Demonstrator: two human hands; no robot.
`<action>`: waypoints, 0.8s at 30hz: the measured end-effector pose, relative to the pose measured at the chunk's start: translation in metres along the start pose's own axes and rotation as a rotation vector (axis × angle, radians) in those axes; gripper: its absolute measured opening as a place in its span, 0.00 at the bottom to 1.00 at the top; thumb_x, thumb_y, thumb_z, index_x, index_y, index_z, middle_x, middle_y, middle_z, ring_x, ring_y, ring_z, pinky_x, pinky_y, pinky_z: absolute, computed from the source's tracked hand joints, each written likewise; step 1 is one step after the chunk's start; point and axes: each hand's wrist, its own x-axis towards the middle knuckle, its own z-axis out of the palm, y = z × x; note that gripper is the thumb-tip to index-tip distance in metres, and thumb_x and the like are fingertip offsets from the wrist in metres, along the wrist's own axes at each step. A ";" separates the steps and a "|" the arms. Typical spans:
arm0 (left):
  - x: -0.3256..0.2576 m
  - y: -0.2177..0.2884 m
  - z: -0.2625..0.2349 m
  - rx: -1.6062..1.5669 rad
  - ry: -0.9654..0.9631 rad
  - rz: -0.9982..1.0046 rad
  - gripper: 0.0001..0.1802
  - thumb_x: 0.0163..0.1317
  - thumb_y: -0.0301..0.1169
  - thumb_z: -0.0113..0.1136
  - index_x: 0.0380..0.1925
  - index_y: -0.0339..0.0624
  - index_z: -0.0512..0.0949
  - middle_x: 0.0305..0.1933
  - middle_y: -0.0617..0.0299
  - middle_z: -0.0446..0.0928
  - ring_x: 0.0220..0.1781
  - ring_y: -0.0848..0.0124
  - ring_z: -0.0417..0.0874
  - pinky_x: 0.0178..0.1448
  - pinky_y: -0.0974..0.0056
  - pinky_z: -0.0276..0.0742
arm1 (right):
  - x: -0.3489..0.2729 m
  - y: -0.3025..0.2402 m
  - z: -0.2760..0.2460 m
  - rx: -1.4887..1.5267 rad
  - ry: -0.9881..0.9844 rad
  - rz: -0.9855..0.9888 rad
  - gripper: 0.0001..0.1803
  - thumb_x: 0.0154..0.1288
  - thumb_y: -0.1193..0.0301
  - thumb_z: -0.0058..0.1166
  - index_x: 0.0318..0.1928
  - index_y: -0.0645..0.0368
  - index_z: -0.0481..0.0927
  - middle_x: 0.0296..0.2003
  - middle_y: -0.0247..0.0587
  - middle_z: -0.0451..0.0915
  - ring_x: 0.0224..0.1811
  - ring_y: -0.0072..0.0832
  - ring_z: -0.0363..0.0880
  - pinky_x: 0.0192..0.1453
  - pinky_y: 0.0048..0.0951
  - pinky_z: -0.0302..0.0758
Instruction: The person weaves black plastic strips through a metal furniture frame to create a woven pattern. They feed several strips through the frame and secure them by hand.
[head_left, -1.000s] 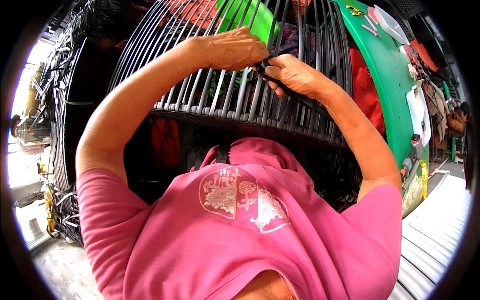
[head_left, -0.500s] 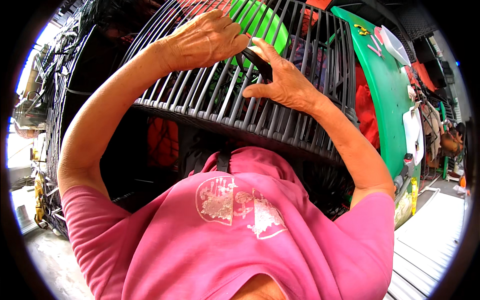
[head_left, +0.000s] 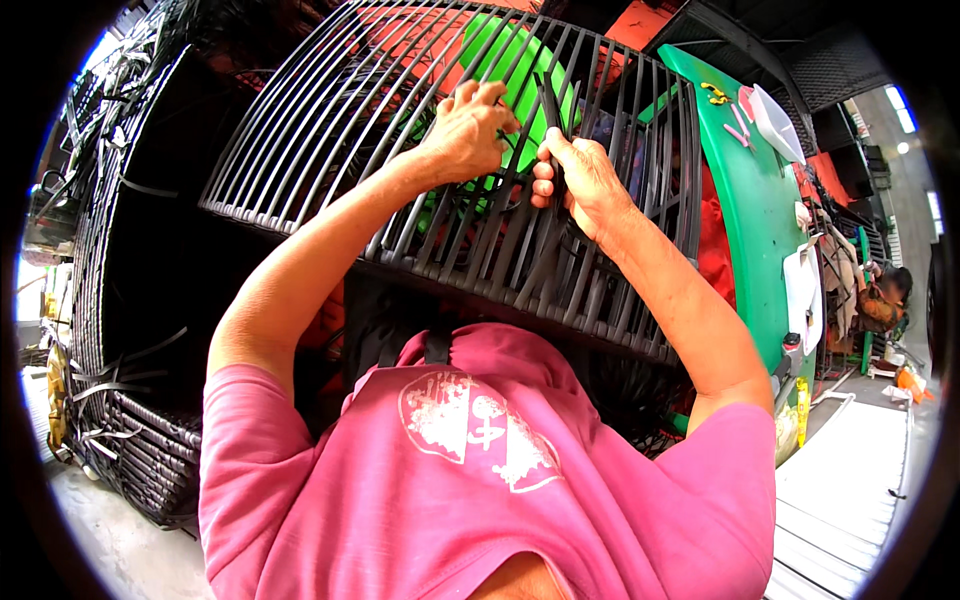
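Left hand (head_left: 468,132): upper centre, fingers half-curled, apparently holding nothing.
Right hand (head_left: 592,190): just right of it, fingers closed round upright black strips (head_left: 549,105), probably keeping them bunched.
Slatted panel (head_left: 500,291): upper centre, beneath both hands.

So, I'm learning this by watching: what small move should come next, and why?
Probably bring the left hand across to the black strip: the right hand alone grips it, while the left, loosely curled nearby, seems to hold nothing.
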 end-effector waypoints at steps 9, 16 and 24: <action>0.007 -0.015 0.036 -0.054 0.200 0.128 0.20 0.63 0.45 0.47 0.34 0.41 0.81 0.57 0.51 0.65 0.62 0.52 0.60 0.64 0.45 0.47 | 0.021 -0.008 0.003 -0.020 0.234 0.274 0.14 0.70 0.63 0.39 0.31 0.60 0.69 0.20 0.38 0.72 0.21 0.34 0.77 0.30 0.44 0.80; 0.010 -0.009 0.034 -0.255 0.268 0.032 0.21 0.55 0.48 0.60 0.37 0.42 0.80 0.59 0.52 0.63 0.62 0.53 0.60 0.65 0.48 0.48 | 0.023 -0.012 0.011 -0.151 0.198 0.379 0.10 0.67 0.68 0.38 0.32 0.62 0.67 0.20 0.37 0.70 0.19 0.33 0.76 0.27 0.42 0.80; 0.013 -0.008 0.020 -0.557 0.208 0.069 0.09 0.50 0.32 0.65 0.31 0.45 0.80 0.48 0.58 0.70 0.56 0.62 0.67 0.62 0.58 0.60 | 0.031 -0.012 0.016 -0.305 0.106 0.475 0.10 0.66 0.69 0.36 0.31 0.62 0.67 0.20 0.37 0.68 0.17 0.31 0.74 0.22 0.40 0.79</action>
